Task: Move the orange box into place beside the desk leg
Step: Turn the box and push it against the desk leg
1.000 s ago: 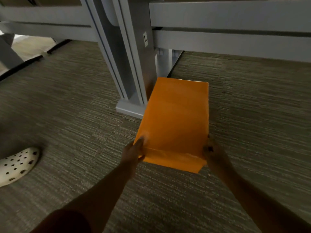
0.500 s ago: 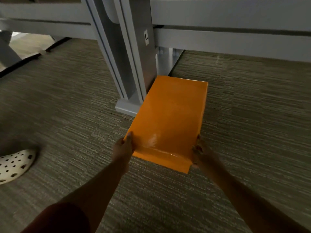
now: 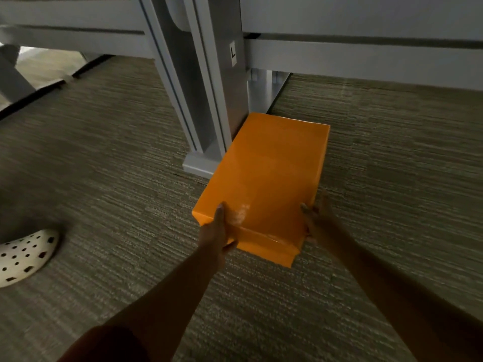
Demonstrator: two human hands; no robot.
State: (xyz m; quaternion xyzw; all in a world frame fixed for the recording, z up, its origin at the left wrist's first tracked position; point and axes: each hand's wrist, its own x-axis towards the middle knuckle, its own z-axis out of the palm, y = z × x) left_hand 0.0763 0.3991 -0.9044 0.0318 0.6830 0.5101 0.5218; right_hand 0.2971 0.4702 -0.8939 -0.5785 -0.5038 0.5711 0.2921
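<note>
On the carpet, far left: a white perforated shoe (image 3: 23,256) rests well apart from everything else.
Carpet (image 3: 104,165): ribbed grey-green pile carries the shoe, the desk's foot and, apparently, the box.
Desk leg (image 3: 209,82): a grey upright column with a small label; its flat foot (image 3: 200,164) sits on the carpet just left of the box.
Left hand (image 3: 218,229): fingers wrap the box's near left corner, thumb on top, gripping it.
Orange box (image 3: 269,176): glossy and long, it lies with its far left corner up against the leg and its long left side running past the foot; whether it touches the foot I cannot tell.
Right hand (image 3: 313,220): fingers clasp the near right edge, partly hidden behind the box.
Position: the near end angles away from the leg, so the box looks close to placed but not squared.
Risk: pushing forward with the corner jammed on the leg could crumple it or swing the box askew.
Risk: the glossy wrap could let a grip slip, and the carpet ribs could drag the base.
</note>
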